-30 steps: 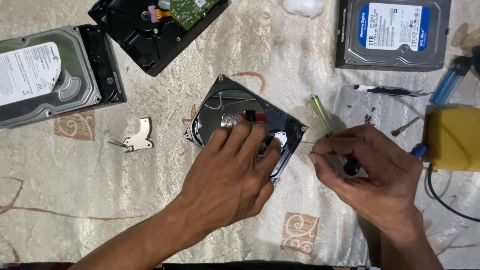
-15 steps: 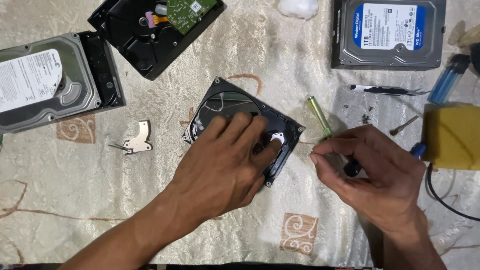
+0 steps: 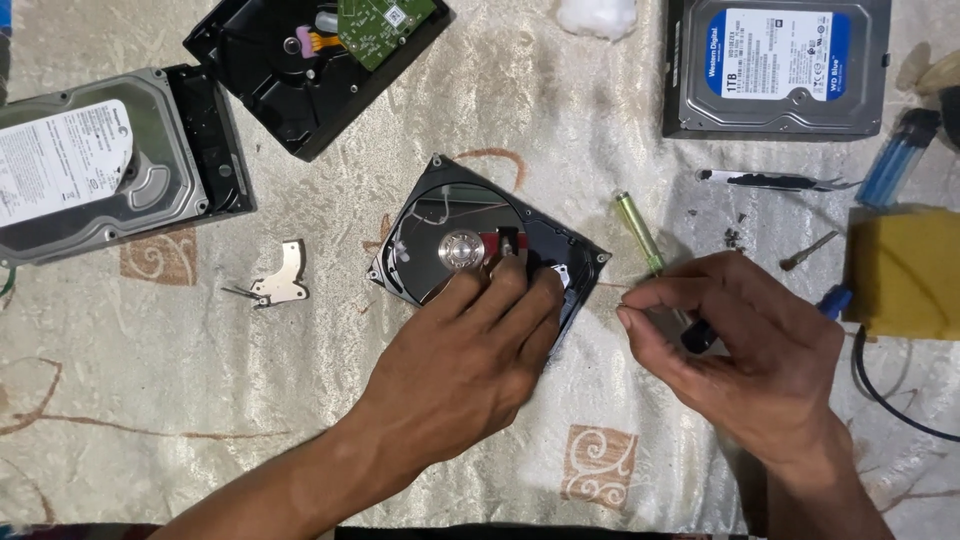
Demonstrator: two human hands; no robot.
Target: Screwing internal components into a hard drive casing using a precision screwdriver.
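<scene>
The left hand [image 3: 470, 350] lay flat on the opened hard drive [image 3: 480, 250], which sat in the middle of the cloth-covered counter [image 3: 300, 400], its fingers [image 3: 505, 285] spread over the near edge beside the shiny platter [image 3: 440, 235]. The right hand [image 3: 740, 350] hovered just right of the drive, thumb and forefinger pinched together on something too small to make out, with a green-handled screwdriver [image 3: 640, 225] lying partly beneath it. A small metal bracket [image 3: 283, 275] lay well apart to the left.
</scene>
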